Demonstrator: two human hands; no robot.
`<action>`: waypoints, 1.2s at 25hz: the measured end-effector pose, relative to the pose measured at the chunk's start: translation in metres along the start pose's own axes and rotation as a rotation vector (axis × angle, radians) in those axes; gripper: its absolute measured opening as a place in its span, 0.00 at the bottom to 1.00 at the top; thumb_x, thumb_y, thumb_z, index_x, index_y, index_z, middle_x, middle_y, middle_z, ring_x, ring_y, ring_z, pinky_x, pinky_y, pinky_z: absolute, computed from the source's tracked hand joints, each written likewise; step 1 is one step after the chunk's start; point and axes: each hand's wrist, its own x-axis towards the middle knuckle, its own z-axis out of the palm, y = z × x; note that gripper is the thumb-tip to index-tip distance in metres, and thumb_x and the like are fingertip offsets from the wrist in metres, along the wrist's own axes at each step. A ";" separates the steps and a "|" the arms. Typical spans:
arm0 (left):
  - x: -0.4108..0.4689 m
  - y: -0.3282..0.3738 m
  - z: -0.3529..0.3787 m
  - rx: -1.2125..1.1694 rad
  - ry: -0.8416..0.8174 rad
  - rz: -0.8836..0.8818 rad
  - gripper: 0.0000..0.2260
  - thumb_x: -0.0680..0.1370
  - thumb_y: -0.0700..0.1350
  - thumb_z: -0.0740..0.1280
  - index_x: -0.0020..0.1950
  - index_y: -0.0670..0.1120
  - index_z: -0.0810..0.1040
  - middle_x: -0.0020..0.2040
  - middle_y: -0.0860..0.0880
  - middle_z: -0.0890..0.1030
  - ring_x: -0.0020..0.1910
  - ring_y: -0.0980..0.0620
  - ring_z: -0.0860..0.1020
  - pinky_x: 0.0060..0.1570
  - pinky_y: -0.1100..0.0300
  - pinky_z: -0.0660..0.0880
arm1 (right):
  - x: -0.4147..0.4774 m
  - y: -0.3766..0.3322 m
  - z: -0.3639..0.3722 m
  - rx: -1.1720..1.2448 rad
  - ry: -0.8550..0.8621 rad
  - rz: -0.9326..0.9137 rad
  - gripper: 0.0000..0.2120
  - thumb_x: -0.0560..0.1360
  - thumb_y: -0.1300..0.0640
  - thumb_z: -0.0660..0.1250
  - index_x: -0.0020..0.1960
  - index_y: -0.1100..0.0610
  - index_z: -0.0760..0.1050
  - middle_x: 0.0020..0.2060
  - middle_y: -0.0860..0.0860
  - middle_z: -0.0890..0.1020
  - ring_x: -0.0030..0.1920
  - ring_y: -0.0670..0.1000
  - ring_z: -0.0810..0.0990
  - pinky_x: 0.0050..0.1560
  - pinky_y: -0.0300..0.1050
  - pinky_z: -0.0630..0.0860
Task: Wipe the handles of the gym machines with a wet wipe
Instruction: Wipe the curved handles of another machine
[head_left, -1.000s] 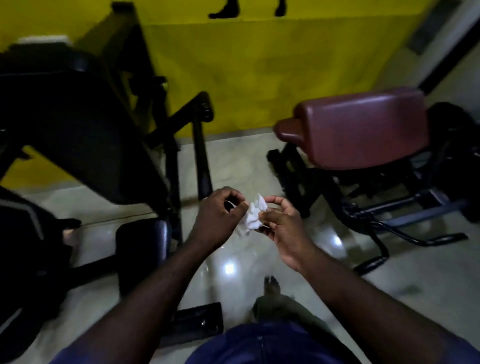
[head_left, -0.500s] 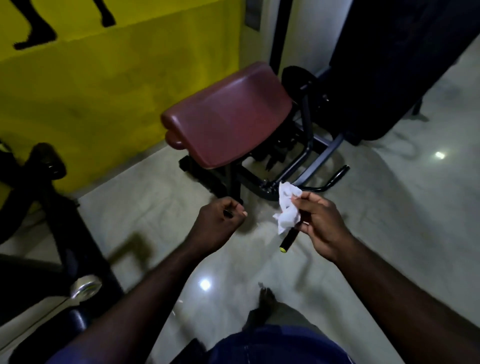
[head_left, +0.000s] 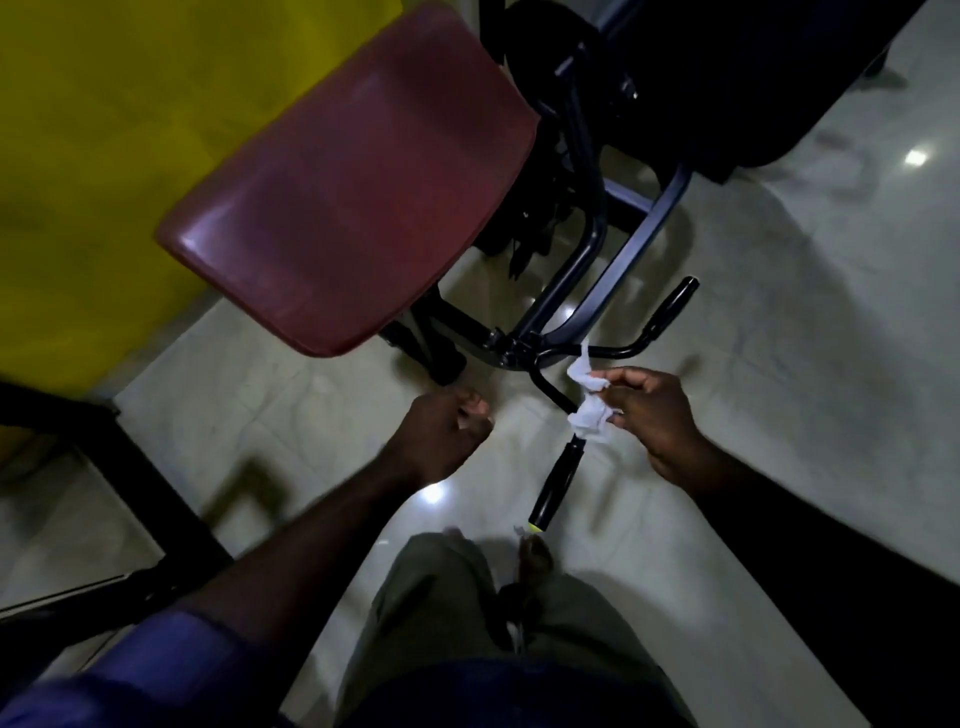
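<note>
Your right hand (head_left: 657, 415) pinches the wet wipe (head_left: 589, 410) just above the near handle grip (head_left: 558, 480), which runs down toward you; your left hand (head_left: 441, 434) is curled on nothing.

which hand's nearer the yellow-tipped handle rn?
Right. The right hand, pinching the wet wipe, sits just right of the upper end of the yellow-tipped handle; the left hand, curled, is farther off to its left.
</note>
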 end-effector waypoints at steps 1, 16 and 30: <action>0.022 -0.004 0.000 0.029 -0.017 0.022 0.07 0.79 0.42 0.72 0.54 0.40 0.83 0.51 0.48 0.85 0.48 0.54 0.81 0.45 0.77 0.70 | 0.018 0.002 0.004 -0.056 0.007 -0.013 0.10 0.73 0.59 0.72 0.47 0.47 0.88 0.44 0.51 0.88 0.45 0.47 0.85 0.50 0.47 0.82; 0.241 -0.160 0.131 0.241 -0.303 0.199 0.43 0.72 0.31 0.65 0.84 0.41 0.50 0.85 0.43 0.48 0.84 0.44 0.49 0.81 0.47 0.56 | 0.182 0.109 0.072 -0.761 -0.110 -0.109 0.16 0.76 0.44 0.69 0.50 0.56 0.85 0.46 0.53 0.86 0.49 0.49 0.83 0.46 0.44 0.80; 0.239 -0.149 0.129 0.622 -0.355 0.229 0.46 0.74 0.45 0.68 0.84 0.40 0.43 0.85 0.41 0.43 0.84 0.43 0.48 0.78 0.43 0.59 | 0.197 0.110 0.089 -1.144 -0.569 0.165 0.17 0.86 0.51 0.59 0.65 0.64 0.72 0.63 0.64 0.76 0.56 0.63 0.80 0.52 0.51 0.74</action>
